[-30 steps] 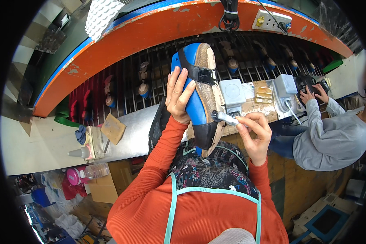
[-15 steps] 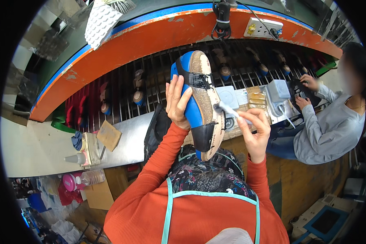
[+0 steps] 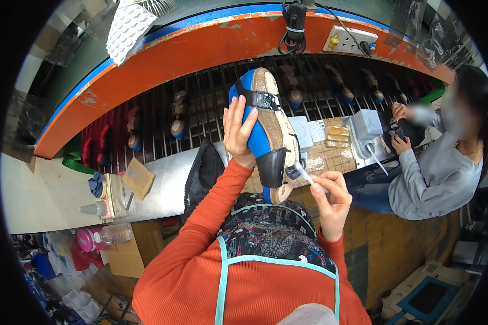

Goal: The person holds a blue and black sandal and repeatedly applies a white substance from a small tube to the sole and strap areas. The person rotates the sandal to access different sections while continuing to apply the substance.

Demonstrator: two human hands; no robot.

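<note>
My left hand (image 3: 238, 132) grips a blue and black shoe upper on a last (image 3: 265, 132), held up with its tan bottom facing right and its toe pointing down. My right hand (image 3: 331, 197) holds a small white brush (image 3: 305, 174) whose tip touches the lower edge of the shoe near the black toe part. Both my sleeves are orange, and I wear a patterned apron with a teal strap.
A metal workbench (image 3: 162, 187) holds a cardboard pad (image 3: 137, 177), a small bottle (image 3: 92, 208) and a black mesh bag (image 3: 203, 170). Behind it a barred conveyor (image 3: 195, 108) carries several shoes. A person in grey (image 3: 434, 173) sits at the right, beside a grey box (image 3: 366, 125).
The brush tip has slid down the shoe's edge toward the toe. The shoe has tilted slightly more upright in my left hand.
</note>
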